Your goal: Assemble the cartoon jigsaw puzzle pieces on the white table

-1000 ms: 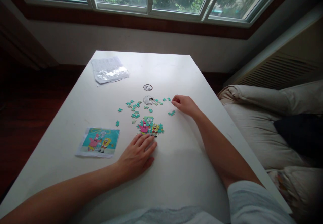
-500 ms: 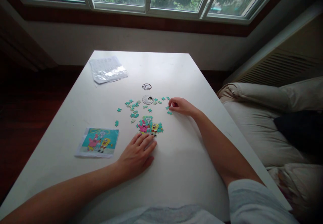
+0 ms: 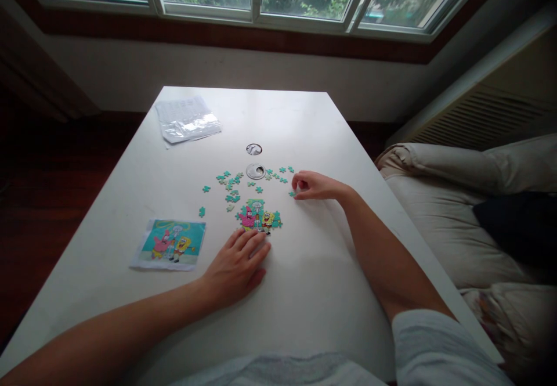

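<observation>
Part-built puzzle (image 3: 257,217) sits mid-counter (image 3: 300,316). Right hand (image 3: 317,185) is to its right and a bit beyond; that hand's fingers are curled, thumb low, by a small green piece (image 3: 292,194) — touching or just beside, can't tell, nor whether they pinch it. Right hand is clearly the nearer one to that piece. From those fingers the puzzle lies leftward and back toward the person. Piece's long axis: too small to read. Left hand (image 3: 237,265) lies flat at the puzzle's near edge, fingers loosely spread. More loose pieces (image 3: 232,198) beyond the puzzle — printed picture (image 3: 176,244) to its left.
</observation>
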The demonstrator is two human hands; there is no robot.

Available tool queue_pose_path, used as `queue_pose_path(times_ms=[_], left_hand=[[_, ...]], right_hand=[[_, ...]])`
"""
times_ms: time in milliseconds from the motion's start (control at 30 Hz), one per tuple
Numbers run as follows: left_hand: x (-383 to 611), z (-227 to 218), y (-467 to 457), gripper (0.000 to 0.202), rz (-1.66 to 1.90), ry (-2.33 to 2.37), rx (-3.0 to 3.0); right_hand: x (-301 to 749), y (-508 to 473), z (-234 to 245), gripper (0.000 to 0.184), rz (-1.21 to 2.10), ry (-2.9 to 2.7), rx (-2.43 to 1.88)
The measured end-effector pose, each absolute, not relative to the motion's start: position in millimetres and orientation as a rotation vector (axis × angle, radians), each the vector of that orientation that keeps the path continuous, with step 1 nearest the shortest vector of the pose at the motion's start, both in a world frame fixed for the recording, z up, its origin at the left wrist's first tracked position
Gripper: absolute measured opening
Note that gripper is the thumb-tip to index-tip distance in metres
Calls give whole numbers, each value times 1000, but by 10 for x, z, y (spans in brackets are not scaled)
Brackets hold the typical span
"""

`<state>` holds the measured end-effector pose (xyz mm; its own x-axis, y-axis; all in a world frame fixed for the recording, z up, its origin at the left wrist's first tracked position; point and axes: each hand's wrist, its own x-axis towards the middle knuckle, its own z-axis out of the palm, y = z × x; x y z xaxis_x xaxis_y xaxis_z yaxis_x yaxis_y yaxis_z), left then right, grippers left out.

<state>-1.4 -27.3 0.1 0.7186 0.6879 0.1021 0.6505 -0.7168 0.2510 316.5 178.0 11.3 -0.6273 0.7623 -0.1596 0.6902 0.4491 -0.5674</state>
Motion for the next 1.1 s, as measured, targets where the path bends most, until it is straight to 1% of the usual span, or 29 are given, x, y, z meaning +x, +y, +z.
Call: queue_pose_path(times_ms=[133, 267, 367, 500, 567, 700, 833, 967, 1100], left_hand=[[-11, -5, -269, 47, 291, 1067, 2735], [-11, -13, -270, 47, 309, 1066, 2741], [-17, -12, -269, 47, 308, 1064, 2742], [-17, -4, -269, 47, 294, 1068, 2736], [-14, -3, -272, 46, 283, 1070, 2734], [-13, -9, -276, 46, 274, 1070, 2736], [-16, -6, -275, 47, 284, 1065, 2739], [-13, 14, -275, 46, 278, 1066, 2741], [-15, 12, -273, 47, 268, 1063, 2738]], right_hand=[[3107, 1747, 76, 18, 906, -2497, -1334], [2964, 1727, -68, 12, 826, -2393, -1225], [2896, 1724, -135, 14, 776, -2347, -1150], [2901, 1725, -127, 23, 937, -2309, -1055], [2905, 1721, -112, 26, 960, -2318, -1045], [2850, 1697, -106, 19, 778, -2383, -1054], [2783, 1676, -124, 12, 714, -2398, -1060], [2768, 1670, -157, 11, 635, -2400, -1096], [2772, 1665, -202, 8, 504, -2350, -1222]])
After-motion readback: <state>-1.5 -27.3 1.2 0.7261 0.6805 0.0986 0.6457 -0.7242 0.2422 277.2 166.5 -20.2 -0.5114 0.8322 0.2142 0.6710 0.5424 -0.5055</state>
